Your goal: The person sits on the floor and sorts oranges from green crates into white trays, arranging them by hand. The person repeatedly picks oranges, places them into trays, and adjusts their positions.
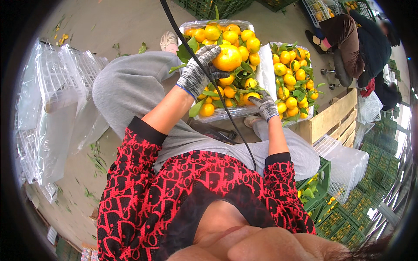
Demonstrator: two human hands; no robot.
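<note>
My left hand [199, 70], in a grey striped knit glove, grips a large orange mandarin [227, 58] with a leafy stem beside it. It is raised over a plastic-lined crate [225, 115] filled with mandarins and green leaves. Lower in that crate, my right hand [266, 106], gloved alike, has its fingers around a smaller mandarin [251, 98]; part of this fruit is hidden by the fingers. Right of the crate stands a second lined crate full of leafy mandarins [289, 80], with a white liner flap [268, 73] between the two.
A black cable [214, 83] hangs across the view before my left hand. Plastic-wrapped white baskets [62, 107] stand at left. On the right are a wooden pallet crate [333, 115], stacked clear-lined baskets [343, 166] and green crates [321, 176]. Another person [369, 49] sits at upper right.
</note>
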